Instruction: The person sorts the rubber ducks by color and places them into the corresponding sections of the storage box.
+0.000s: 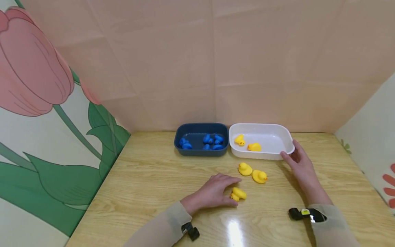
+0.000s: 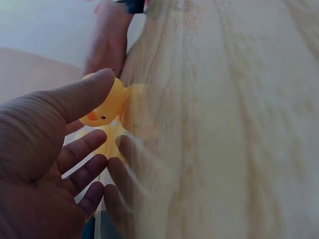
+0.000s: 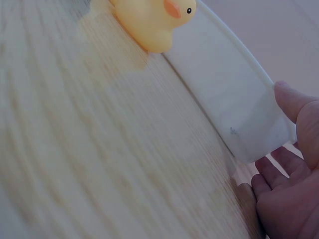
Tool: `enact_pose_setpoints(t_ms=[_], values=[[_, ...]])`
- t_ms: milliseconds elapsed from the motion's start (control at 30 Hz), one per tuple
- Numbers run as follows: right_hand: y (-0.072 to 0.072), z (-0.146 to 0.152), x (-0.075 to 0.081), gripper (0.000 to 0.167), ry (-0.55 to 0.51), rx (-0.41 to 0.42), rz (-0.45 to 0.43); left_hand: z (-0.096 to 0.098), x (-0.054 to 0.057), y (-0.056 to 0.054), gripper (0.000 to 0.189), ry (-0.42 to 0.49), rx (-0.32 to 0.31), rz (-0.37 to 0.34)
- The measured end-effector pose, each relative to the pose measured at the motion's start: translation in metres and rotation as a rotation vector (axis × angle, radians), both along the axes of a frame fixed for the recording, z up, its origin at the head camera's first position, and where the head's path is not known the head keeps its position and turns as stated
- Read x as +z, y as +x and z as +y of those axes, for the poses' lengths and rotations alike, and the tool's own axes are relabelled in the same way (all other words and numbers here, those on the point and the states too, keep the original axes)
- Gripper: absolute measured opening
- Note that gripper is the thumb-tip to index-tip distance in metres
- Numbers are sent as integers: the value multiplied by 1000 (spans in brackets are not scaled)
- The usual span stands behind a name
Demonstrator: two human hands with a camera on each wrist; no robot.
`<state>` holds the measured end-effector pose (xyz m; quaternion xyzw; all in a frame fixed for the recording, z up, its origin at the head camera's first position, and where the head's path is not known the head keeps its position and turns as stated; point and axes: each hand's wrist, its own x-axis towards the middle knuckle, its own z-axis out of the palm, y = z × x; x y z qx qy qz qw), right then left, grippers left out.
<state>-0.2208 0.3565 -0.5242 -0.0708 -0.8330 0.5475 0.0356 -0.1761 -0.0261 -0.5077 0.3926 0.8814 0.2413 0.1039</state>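
Observation:
My left hand (image 1: 214, 192) is low over the wooden table with thumb and fingers spread around a yellow rubber duck (image 1: 239, 193) that lies tipped over. In the left wrist view, the thumb overlaps that duck (image 2: 110, 107) and the other fingers are nearly straight. My right hand (image 1: 300, 168) holds the front right corner of a white tray (image 1: 277, 155), thumb at the rim and fingers along the outer side. Two more yellow ducks (image 1: 245, 169) sit close together in front of the tray. Inside it, a yellow duck (image 1: 254, 147) lies near another one.
A dark blue tray (image 1: 200, 153) with several small blue ducks (image 1: 207, 138) stands left of the white tray, almost touching it. Behind both trays hangs a pinkish-beige cloth (image 1: 213, 68). A wall with painted flowers (image 1: 37, 61) borders the table (image 1: 139, 178) on the left.

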Motion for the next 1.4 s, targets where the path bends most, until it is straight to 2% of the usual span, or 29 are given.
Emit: enact_pose_setpoints(t_ms=[567, 1067, 1233, 1400], values=[[1, 1, -2, 98, 23, 2, 17, 1, -2, -1, 63, 3, -6, -3], [0, 2, -5, 98, 15, 4, 25, 2, -1, 0, 60, 15, 6, -13], [1, 1, -3, 100, 19, 1, 17, 1, 3, -1, 58, 58, 32, -29], [0, -1, 1, 103, 4, -2, 0, 0, 13, -3, 55, 93, 77, -31]])
